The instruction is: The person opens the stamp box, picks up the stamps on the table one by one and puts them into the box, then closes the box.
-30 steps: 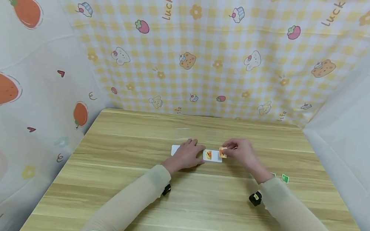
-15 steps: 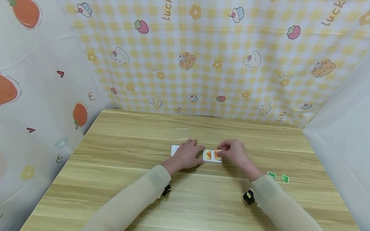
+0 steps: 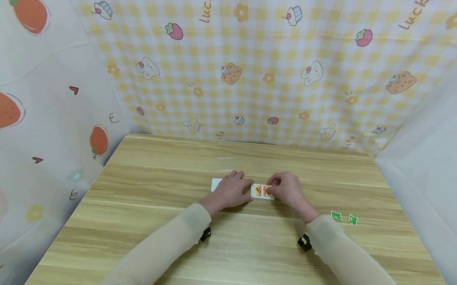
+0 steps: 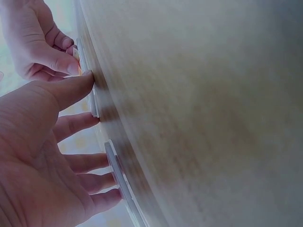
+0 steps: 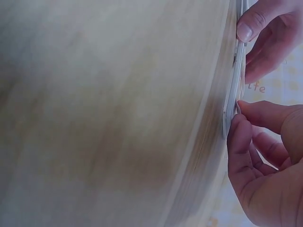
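In the head view, two small white rectangular plates lie at the middle of the table. My left hand point(image 3: 230, 190) rests with spread, nearly straight fingers: its thumb and forefinger touch the left end of the right plate point(image 3: 262, 197), and the other fingers lie over the left plate point(image 3: 216, 185). The right plate bears an orange-and-yellow picture card point(image 3: 257, 190) in its left half. On its right half my right hand point(image 3: 288, 189) pinches a second orange picture card point(image 3: 267, 190) at its right edge. Thumb and fingertips meet at that edge in the right wrist view point(image 5: 239, 111).
Two small green cards point(image 3: 336, 215) lie to the right on the wooden table point(image 3: 225, 261). Behind the plates are thin clear sheets point(image 3: 225, 164), hard to make out. Patterned cloth point(image 3: 252, 71) hangs along the table's back edge, with more cloth at the sides.
My right hand has moved left and down with the orange picture card, which now lies on the right half of the right plate. My left hand has stayed in place.
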The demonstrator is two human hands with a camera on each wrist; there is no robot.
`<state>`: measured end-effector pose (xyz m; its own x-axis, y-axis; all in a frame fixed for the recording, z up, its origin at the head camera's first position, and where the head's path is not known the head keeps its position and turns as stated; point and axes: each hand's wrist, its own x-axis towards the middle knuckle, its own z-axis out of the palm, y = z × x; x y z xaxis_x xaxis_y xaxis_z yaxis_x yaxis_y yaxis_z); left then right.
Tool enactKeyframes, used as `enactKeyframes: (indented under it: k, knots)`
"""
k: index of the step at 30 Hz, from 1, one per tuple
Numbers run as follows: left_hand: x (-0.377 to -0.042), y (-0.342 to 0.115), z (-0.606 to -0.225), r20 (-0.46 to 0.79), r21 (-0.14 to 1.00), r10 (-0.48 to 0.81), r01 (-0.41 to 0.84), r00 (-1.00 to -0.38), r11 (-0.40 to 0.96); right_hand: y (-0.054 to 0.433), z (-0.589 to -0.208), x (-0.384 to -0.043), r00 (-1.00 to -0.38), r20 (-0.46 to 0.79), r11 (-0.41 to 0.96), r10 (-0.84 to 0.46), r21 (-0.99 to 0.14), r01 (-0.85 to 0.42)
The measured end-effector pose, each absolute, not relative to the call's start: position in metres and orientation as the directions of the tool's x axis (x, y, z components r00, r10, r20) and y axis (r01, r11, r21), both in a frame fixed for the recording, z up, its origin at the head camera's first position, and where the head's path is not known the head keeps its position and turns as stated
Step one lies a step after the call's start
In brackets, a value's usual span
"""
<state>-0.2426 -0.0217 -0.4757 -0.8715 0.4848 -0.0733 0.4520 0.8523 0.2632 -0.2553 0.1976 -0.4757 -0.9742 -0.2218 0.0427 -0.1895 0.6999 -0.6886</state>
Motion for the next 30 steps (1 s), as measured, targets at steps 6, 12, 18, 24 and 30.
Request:
enactKeyframes:
  k: [6,12,18,24,30]
  knots:
    - [-0.242,-0.022,-0.476,-0.068,0.262,0.486,0.455,-0.871,0.851,0.196,-0.473,-0.254,-0.975,0.047,0.726,-0.216,-0.660,-0.192]
    - [-0.242,-0.021,-0.477,-0.067,0.262,0.485,0.453,-0.872,0.852,0.196,-0.474,-0.253,-0.975,0.069,0.736,-0.209,-0.645,-0.204]
    - [-0.242,-0.020,-0.476,-0.075,0.267,0.485,0.451,-0.871,0.852,0.198,-0.472,-0.252,-0.977,0.090,0.738,-0.191,-0.643,-0.204]
    - [-0.242,-0.020,-0.475,-0.079,0.275,0.482,0.446,-0.873,0.852,0.201,-0.459,-0.250,-0.973,0.104,0.748,-0.207,-0.624,-0.226]
    - [-0.242,-0.021,-0.474,-0.083,0.273,0.480,0.443,-0.873,0.854,0.202,-0.444,-0.245,-0.971,0.070,0.750,-0.229,-0.623,-0.222]
